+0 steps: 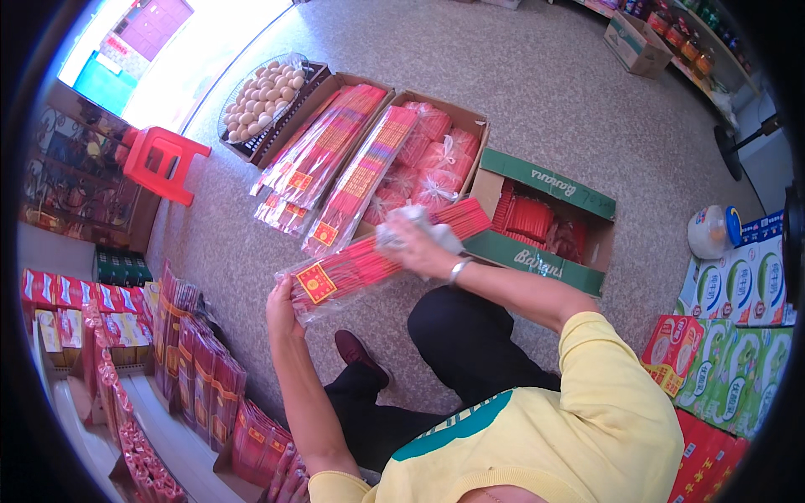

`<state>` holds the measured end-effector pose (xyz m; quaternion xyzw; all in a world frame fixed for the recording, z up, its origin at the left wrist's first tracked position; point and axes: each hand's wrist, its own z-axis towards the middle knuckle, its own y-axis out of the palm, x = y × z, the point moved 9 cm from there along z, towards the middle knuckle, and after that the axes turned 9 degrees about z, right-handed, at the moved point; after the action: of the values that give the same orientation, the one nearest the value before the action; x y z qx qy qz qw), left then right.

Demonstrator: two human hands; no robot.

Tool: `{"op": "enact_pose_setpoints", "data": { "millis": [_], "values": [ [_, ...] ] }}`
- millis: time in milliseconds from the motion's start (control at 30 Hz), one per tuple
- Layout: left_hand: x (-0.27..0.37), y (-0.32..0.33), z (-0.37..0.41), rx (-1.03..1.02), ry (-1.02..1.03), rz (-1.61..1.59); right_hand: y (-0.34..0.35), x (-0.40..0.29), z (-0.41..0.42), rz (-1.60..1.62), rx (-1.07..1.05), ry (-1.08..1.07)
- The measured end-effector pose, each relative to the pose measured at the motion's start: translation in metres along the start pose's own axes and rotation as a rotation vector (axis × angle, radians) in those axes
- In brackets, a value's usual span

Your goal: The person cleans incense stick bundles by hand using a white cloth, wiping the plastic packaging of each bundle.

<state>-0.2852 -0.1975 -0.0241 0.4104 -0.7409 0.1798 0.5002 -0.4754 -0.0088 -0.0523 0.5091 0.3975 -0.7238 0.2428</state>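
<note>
My left hand (pixel 284 309) grips the near end of a long clear-wrapped packet of red incense sticks (pixel 352 267), beside its gold-edged red label. A crumpled white cloth (pixel 449 237) is under my right hand (pixel 412 248), pressed against the packet's upper side toward its far end. That far end reaches over the rim of a green-sided carton (pixel 541 170) holding red bundles (pixel 529 217). Just beyond the packet, an open cardboard box (pixel 481 135) contains knotted plastic bags of red goods (pixel 440 160). Similar long packets (pixel 371 170) lie across the boxes to the left.
A wire basket of eggs (pixel 264 97) rests on a dark crate. Left of it stands a red plastic stool (pixel 165 160). Shelves with incense packets (pixel 201 371) rise close on my left. Stacked milk cartons (pixel 736 283) and a lidded plastic jar (pixel 710 231) are on my right.
</note>
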Motion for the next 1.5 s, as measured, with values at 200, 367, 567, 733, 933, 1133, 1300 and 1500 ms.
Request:
{"op": "enact_pose_setpoints", "data": {
  "millis": [200,367,567,733,933,1133,1300,1500],
  "values": [
    [0.006,0.014,-0.007,-0.032,0.004,-0.068,0.053,-0.103,0.008,0.066,-0.318,-0.373],
    [0.009,0.015,-0.011,-0.050,0.059,0.043,-0.009,0.016,-0.011,-0.149,0.012,-0.272],
    [0.023,0.035,-0.025,-0.113,0.124,0.104,-0.141,0.174,-0.085,-0.167,0.356,0.341],
    [0.061,0.065,-0.060,-0.230,0.304,0.135,-0.196,0.201,-0.127,0.263,0.714,0.503],
    [0.101,0.143,-0.123,-0.621,0.598,0.842,-0.247,0.171,-0.115,0.530,0.907,0.340],
    [0.095,0.184,-0.187,-0.934,0.920,1.538,-0.218,0.049,-0.046,0.523,0.470,0.236],
    [0.072,0.185,-0.211,-0.985,0.982,1.760,-0.095,-0.086,-0.040,0.417,-0.198,0.177],
    [0.045,0.179,-0.232,-1.087,0.966,1.759,-0.038,-0.096,-0.085,0.266,-0.218,-0.207]
  ]
}}
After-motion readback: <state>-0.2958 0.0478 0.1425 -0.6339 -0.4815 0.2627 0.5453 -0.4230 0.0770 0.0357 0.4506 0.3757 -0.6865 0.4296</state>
